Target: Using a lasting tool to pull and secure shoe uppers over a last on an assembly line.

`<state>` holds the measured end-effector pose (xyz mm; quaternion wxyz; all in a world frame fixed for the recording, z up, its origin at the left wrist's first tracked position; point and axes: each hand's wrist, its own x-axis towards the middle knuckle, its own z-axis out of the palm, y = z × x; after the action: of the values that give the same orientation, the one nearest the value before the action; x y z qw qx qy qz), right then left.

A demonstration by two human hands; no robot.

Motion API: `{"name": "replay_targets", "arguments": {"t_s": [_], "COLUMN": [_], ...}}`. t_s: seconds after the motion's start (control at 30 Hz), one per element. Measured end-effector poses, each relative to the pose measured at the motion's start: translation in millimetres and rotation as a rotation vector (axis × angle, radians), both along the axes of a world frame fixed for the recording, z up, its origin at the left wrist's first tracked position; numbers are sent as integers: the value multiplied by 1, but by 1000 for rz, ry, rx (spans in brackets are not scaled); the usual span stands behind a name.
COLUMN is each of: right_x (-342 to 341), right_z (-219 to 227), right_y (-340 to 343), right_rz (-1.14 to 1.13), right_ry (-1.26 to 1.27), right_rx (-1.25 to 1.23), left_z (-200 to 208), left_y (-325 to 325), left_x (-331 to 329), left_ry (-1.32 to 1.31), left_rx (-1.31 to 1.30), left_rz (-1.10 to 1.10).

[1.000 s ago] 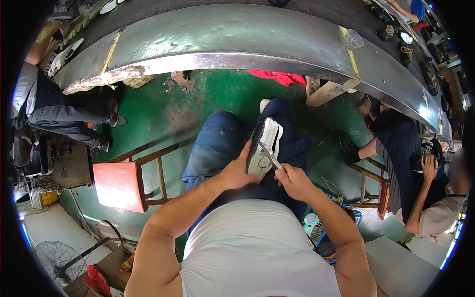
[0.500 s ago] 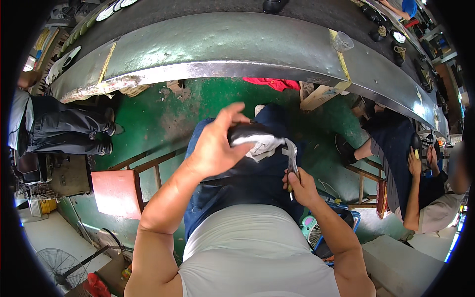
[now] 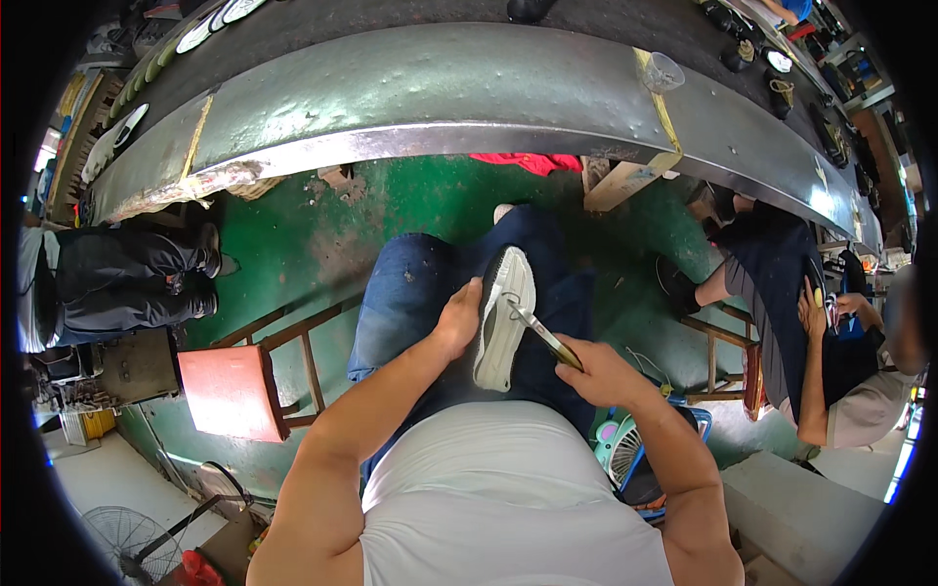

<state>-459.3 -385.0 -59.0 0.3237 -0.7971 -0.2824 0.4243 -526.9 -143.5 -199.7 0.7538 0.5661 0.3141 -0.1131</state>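
Note:
A shoe (image 3: 499, 342) lies over my lap with its whitish underside up and a dark rim along its left edge. My left hand (image 3: 459, 317) is closed on the shoe's left side; its far fingers are hidden behind it. In my right hand (image 3: 594, 373) is a pair of pincers (image 3: 543, 339), metal at the head with a yellowish-dark handle. The pincers' curved jaws touch or hover just over the front half of the underside; which of the two I cannot tell.
A metal-edged workbench (image 3: 391, 83) with a dark belt runs ahead, carrying shoes and a clear cup (image 3: 663, 72). A red-topped stool (image 3: 227, 393) stands left, a small green fan (image 3: 618, 451) by my right hip. Co-workers are at both sides; the right one holds a shoe.
The shoe has turned from lying crosswise to pointing away from me, underside up. My left hand has dropped to its left side. The pincers have swung from upright to slanting over the underside.

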Motion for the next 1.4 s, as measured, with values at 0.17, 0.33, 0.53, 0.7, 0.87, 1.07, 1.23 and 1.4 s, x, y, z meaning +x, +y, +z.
{"name": "replay_targets", "arguments": {"t_s": [0.17,0.33,0.53,0.7,0.87,1.07,1.23,1.4], "right_x": [10,48,-1,-40,-10,36,30,55], "right_z": [-19,36,-38,-65,-71,-51,-25,-26], "right_y": [8,69,51,43,23,-6,29,53], "right_rz": [128,449,94,-274,-331,-268,-309,111], "right_ry": [-329,-12,-48,152,757,908,267,-209], "right_rx": [136,-476,-88,-40,54,34,111,-100], "left_z": [13,-2,13,24,32,37,46,58], "left_y": [-13,-15,-5,3,2,-9,-10,-7], "left_x": [-20,-35,-32,-15,-4,15,22,24], "left_ry": [-73,-125,-81,-98,-82,74,173,241], "left_rx": [24,85,-165,-86,-49,56,182,278], "left_rz": [25,-44,116,-6,-37,-18,-106,-221]}}
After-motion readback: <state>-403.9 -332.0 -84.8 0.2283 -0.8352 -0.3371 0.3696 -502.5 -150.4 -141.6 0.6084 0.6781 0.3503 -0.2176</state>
